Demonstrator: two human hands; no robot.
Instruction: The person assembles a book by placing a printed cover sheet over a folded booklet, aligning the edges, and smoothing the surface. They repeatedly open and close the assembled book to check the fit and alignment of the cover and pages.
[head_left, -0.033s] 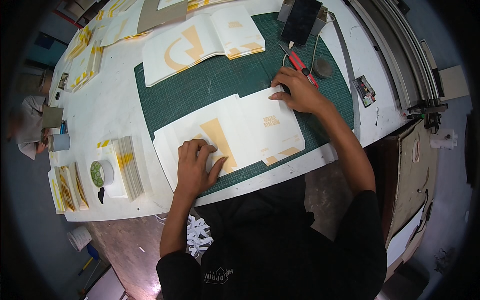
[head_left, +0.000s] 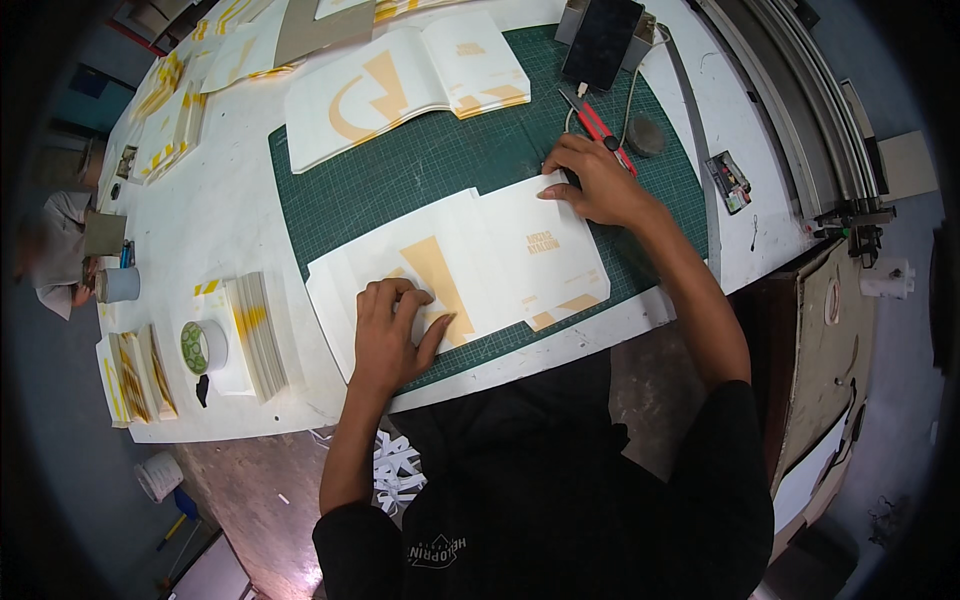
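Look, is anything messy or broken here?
Mostly tidy. Only the white paper scraps lying on the floor below the table edge look out of place. The printed sheet lies flat under both hands, undamaged.

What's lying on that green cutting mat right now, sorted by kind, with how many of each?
Printed cover sheets: 2, one under both hands, one farther back
Red knife: 1
Round dark weight: 1
Phone on a stand: 1
Hands: 2, left hand, right hand
Total: 7
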